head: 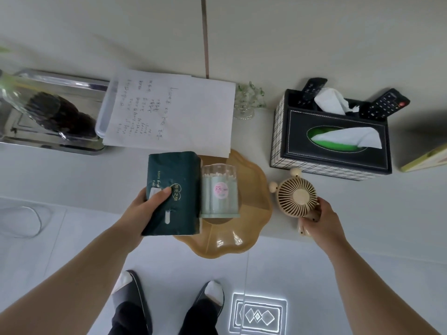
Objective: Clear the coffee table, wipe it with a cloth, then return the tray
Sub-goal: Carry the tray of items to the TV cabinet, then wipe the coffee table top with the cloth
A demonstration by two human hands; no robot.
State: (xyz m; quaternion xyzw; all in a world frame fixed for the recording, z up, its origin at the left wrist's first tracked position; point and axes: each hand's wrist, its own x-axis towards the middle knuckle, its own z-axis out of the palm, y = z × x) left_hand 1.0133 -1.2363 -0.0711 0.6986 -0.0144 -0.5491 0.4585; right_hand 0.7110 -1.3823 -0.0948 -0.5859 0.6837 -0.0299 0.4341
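Note:
A tan scalloped tray (251,187) sits at the near edge of the white coffee table (72,172). A clear box of cotton swabs (219,192) stands on the tray. My left hand (147,206) grips a dark green tissue pack (174,189) over the tray's left side, thumb on top. My right hand (319,218) holds the handle of a small beige fan (296,195) just right of the tray.
Handwritten paper sheets (174,112) lie behind the tray. A metal tray (60,143) with a glass vase is at the left. A plaid tissue box (331,139) with remotes stands at the right, a glass ornament (249,102) beside the paper. A book corner (425,158) shows far right.

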